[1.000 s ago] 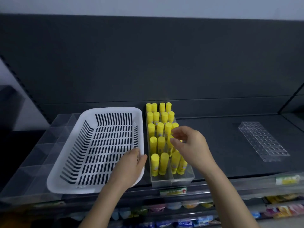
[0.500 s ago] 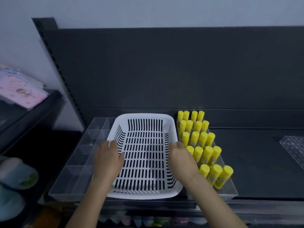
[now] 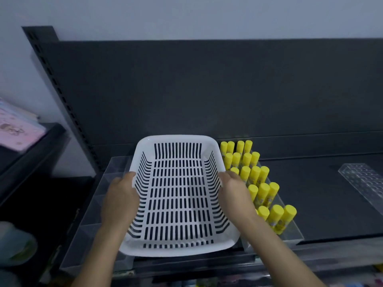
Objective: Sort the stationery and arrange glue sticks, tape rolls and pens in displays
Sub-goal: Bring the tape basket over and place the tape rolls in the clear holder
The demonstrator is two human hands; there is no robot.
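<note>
Item 1. White plastic basket point(image 3: 178, 195), rectangular, with slotted floor and walls and a rolled rim. It was at the middle of the view, over a clear divided organiser point(image 3: 97, 206) at the left end of a dark shelf point(image 3: 323, 201). Whether it rested on the organiser or was held just above it could not be told.

Item 2. Left hand point(image 3: 119, 200), gripping the basket's left rim about halfway along, fingers curled round the outer wall.

Item 3. Right hand point(image 3: 236, 193), gripping the right rim opposite the left, fingers curled on the outer side, its back just beside the glue sticks.

Item 4. Glue sticks point(image 3: 263, 189), yellow caps. They stood upright in rows of about four in a clear tray point(image 3: 291, 235) directly right of the basket. The rows ran from the back panel point(image 3: 207, 90) to the shelf front, and the nearest sticks leaned slightly outward.

Item 5. Clear perforated holder point(image 3: 366, 183), lying flat on the shelf, well apart at far right and partly cut off by the frame edge.

Item 6. Slotted upright point(image 3: 51, 79), dark metal, at the left edge of the back panel.

Item 7. Pink packets point(image 3: 16, 125) on a side shelf point(image 3: 41, 154) at far left, blurred, print not legible.
</note>
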